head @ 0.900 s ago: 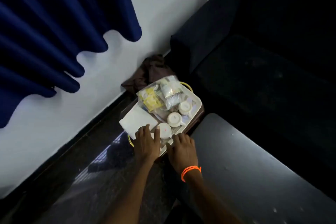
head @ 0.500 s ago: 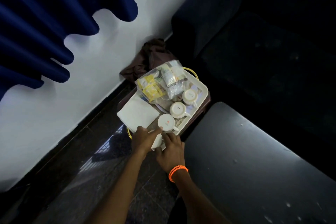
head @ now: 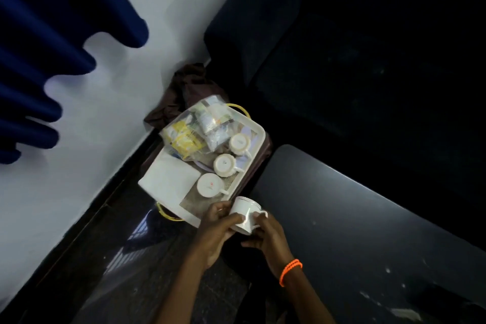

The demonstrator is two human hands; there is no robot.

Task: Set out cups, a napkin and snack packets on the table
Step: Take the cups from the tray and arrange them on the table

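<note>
A white cup (head: 246, 213) with a handle is lifted clear of the white tray (head: 259, 139), just past its near corner. My left hand (head: 218, 229) grips the cup's side. My right hand (head: 268, 237) holds it at the handle side from below. Three more white cups (head: 210, 184) stand upside down in a row along the tray's right side. A folded white napkin (head: 169, 181) lies at the tray's left. A clear bag of snack packets (head: 194, 131) fills the far end. The dark grey table (head: 355, 218) is to the right of the cup.
The tray has yellow handles and sits on a dark stand beside the white wall. A brown cloth (head: 184, 89) lies bunched behind it. A dark sofa (head: 342, 47) runs behind the table. Blue curtain (head: 39, 47) hangs at the upper left. The floor is glossy black.
Both hands were reaching into the tray's near corner; now they have lifted one cup out of it and drawn it toward me and slightly right.
</note>
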